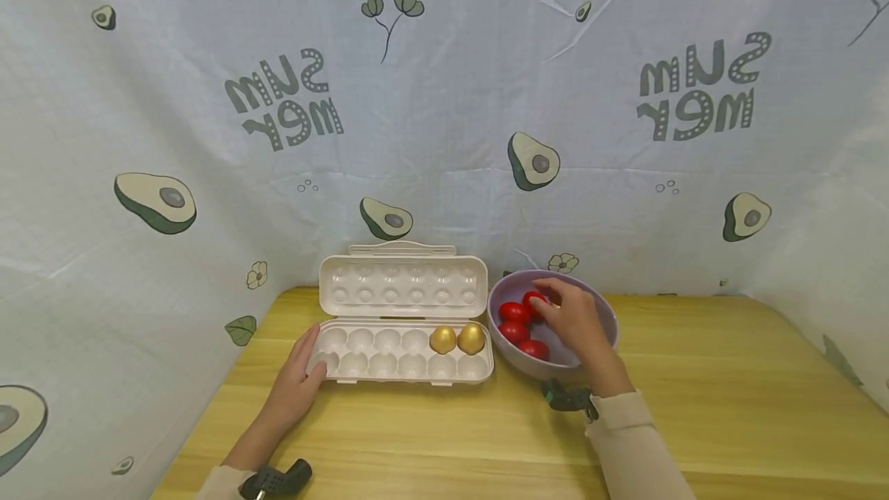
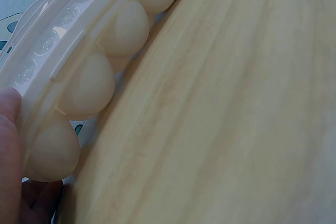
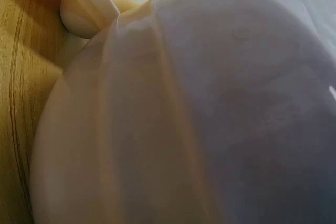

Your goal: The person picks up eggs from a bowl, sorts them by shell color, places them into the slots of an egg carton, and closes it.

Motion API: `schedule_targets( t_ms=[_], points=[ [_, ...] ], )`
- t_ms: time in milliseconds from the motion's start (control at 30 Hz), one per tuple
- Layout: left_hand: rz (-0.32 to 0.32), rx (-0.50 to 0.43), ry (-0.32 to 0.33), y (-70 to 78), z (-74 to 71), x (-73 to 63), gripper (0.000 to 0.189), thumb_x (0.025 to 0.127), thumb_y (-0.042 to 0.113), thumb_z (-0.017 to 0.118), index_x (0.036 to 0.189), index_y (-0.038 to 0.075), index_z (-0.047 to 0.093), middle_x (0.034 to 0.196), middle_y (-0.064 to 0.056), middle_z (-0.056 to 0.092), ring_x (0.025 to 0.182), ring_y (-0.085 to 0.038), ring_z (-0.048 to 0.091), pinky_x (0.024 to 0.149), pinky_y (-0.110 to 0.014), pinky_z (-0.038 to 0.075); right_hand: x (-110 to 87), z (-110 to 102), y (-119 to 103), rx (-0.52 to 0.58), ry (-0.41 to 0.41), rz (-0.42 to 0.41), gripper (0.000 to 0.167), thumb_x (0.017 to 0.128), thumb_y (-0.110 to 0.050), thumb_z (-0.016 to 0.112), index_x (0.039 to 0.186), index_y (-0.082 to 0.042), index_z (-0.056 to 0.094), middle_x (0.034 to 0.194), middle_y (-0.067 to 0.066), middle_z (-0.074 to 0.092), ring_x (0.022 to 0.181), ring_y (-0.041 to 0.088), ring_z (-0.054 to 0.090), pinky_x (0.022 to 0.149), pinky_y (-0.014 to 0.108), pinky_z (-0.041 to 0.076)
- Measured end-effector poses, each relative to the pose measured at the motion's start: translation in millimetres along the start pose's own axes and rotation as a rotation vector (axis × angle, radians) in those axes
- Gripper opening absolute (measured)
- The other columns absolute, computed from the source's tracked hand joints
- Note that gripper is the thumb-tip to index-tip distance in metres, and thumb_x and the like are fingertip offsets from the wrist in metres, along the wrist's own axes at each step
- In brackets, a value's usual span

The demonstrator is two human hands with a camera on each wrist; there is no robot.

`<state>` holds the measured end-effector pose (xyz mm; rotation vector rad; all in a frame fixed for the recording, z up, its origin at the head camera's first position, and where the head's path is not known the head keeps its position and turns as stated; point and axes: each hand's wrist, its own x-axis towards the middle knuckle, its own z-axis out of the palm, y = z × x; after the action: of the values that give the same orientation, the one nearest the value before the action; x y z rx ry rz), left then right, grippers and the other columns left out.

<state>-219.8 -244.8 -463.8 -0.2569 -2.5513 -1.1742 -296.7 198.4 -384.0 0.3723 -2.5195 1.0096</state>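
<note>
A cream plastic egg carton (image 1: 399, 383) lies with its lid raised on the table. Two golden eggs (image 1: 443, 339) sit in its back row at the right end. At the carton's left end my left hand (image 1: 295, 384) grips it; in the left wrist view the thumb (image 2: 8, 145) lies at the rim and fingers show below. My right hand (image 1: 572, 319) reaches into a purple bowl (image 1: 604, 315), thumb and fingers around a red egg (image 1: 533, 305). Several other red eggs (image 1: 514, 332) lie in the bowl's left half. The palm hides part of the bowl's inside.
The carton's lid (image 1: 403, 284) leans back near a white printed curtain (image 1: 444, 122) that hangs behind and beside the wooden table (image 1: 715, 392). The bowl stands close against the carton's right end; its outer wall (image 3: 131, 129) fills most of the right wrist view.
</note>
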Motion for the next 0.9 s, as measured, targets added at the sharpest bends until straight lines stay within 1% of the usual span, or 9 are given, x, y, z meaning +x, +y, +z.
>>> schedule_targets(
  t_ms=[100,233,300,467,633,833,900],
  points=[
    [-0.005,-0.001,-0.002,-0.1,0.2,0.5,0.062,0.092,0.005,0.047,0.150,-0.005,0.024,0.153,-0.025,0.025,0.140,-0.045,0.023,0.111,-0.061,0.020,-0.5,-0.5,1.4,-0.015,0.032,0.033,0.032,0.086,-0.007,0.069,0.117,0.002,0.066,0.110,0.022,0.068,0.102,0.038,0.065,0.086,0.049,0.053],
    [-0.006,-0.001,0.000,-0.5,0.3,0.9,0.062,0.092,0.005,0.047,0.150,-0.004,0.024,0.153,-0.024,0.025,0.140,-0.044,0.023,0.111,-0.061,0.020,-0.5,-0.1,3.8,-0.055,0.089,0.070,0.031,0.087,-0.008,0.067,0.116,0.002,0.067,0.108,0.023,0.068,0.099,0.037,0.064,0.089,0.050,0.052],
    [-0.004,-0.001,0.003,-0.7,0.3,0.7,0.062,0.092,0.005,0.047,0.150,-0.005,0.025,0.153,-0.025,0.026,0.140,-0.044,0.023,0.111,-0.061,0.020,-0.8,-0.2,4.4,-0.070,0.098,0.105,0.031,0.088,-0.011,0.066,0.117,0.001,0.067,0.109,0.022,0.068,0.099,0.037,0.063,0.090,0.050,0.051],
    [-0.006,0.003,0.002,-0.3,0.0,-0.2,0.063,0.092,0.005,0.047,0.150,-0.005,0.025,0.153,-0.024,0.026,0.140,-0.044,0.024,0.110,-0.061,0.021,-1.7,-2.6,2.5,-0.083,0.059,0.215,0.036,0.090,-0.014,0.064,0.124,-0.001,0.063,0.117,0.023,0.065,0.105,0.037,0.058,0.092,0.051,0.050],
    [-0.012,-0.002,-0.002,0.6,-0.7,-0.5,0.062,0.092,0.005,0.047,0.150,-0.004,0.025,0.153,-0.024,0.026,0.140,-0.044,0.023,0.111,-0.061,0.020,-0.7,-4.0,1.2,-0.098,0.050,0.244,0.039,0.089,-0.013,0.063,0.125,0.002,0.061,0.117,0.025,0.064,0.106,0.039,0.058,0.093,0.051,0.048],
    [-0.014,-0.003,-0.006,-0.1,-0.8,-1.0,0.062,0.093,0.006,0.047,0.150,-0.003,0.024,0.153,-0.024,0.026,0.140,-0.044,0.023,0.111,-0.061,0.020,-0.9,-4.4,0.1,-0.088,0.016,0.312,0.043,0.089,-0.012,0.062,0.129,0.003,0.057,0.121,0.026,0.061,0.106,0.039,0.056,0.093,0.050,0.049],
    [-0.014,-0.001,-0.007,-0.4,-0.5,-0.9,0.063,0.093,0.006,0.047,0.150,-0.003,0.024,0.153,-0.024,0.025,0.140,-0.044,0.023,0.111,-0.061,0.020,-1.0,-4.4,0.6,-0.094,0.007,0.321,0.043,0.089,-0.011,0.062,0.129,0.004,0.056,0.121,0.027,0.060,0.105,0.039,0.055,0.093,0.051,0.049]
  ],
)
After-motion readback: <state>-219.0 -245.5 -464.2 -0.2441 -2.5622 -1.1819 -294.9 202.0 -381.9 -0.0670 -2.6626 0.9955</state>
